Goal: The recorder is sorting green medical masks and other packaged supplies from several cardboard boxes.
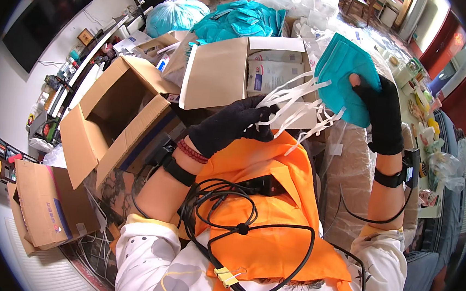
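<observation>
A stack of teal folded face masks (343, 77) is pinched in my right hand (381, 110), thumb on the front face. I wear a black fingerless glove on each hand. White elastic straps (297, 98) stretch leftward from the masks. My left hand (234, 125) is closed around the strap ends, with some loops hanging loose below it. Beyond my hands stands an open carton (216, 81) holding white printed packets (274, 75). A large heap of teal masks (240, 23) lies behind that carton.
At left are an open brown carton (124, 104) and another box (50, 208) on the floor. A blue-tinted plastic bag (176, 16) and white bags (302, 0) sit at the back. Black cables (237, 228) hang over my orange apron (279, 247). A cluttered table (430, 207) stands at right.
</observation>
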Demonstrator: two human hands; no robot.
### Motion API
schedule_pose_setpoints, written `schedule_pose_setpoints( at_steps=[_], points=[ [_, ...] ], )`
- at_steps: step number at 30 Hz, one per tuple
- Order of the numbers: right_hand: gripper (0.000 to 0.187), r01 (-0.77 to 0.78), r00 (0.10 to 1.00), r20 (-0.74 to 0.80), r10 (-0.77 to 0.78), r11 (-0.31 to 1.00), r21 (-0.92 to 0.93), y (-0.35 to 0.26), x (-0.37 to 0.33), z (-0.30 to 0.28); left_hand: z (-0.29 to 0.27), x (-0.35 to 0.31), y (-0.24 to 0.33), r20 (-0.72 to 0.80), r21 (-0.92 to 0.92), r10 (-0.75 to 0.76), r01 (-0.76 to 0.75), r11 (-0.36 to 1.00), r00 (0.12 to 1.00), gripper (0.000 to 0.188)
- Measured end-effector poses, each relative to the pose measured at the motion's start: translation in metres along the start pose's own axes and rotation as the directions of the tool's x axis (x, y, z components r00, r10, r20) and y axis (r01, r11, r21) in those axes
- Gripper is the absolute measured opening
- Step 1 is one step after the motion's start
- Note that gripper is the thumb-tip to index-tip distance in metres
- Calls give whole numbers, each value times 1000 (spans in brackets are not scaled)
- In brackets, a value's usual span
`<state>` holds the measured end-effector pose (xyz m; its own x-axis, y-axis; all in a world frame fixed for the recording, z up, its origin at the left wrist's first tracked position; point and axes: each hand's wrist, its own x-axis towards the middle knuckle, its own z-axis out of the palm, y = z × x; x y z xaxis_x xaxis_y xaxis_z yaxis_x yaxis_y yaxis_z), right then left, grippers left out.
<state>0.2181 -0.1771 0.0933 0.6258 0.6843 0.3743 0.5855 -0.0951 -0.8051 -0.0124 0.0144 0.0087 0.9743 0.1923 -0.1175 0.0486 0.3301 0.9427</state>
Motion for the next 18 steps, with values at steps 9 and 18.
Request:
schedule_pose_setpoints(
  at_steps=[9, 18],
  points=[
    [40, -57, 991, -127, 35, 983, -173, 30, 12, -44, -13, -11, -10, 127, 301, -63, 22, 953, 990, 32],
    [41, -106, 994, 33, 101, 966, 236, 27, -15, -19, 14, -10, -9, 230, 259, -131, 69, 963, 964, 45]
  ],
)
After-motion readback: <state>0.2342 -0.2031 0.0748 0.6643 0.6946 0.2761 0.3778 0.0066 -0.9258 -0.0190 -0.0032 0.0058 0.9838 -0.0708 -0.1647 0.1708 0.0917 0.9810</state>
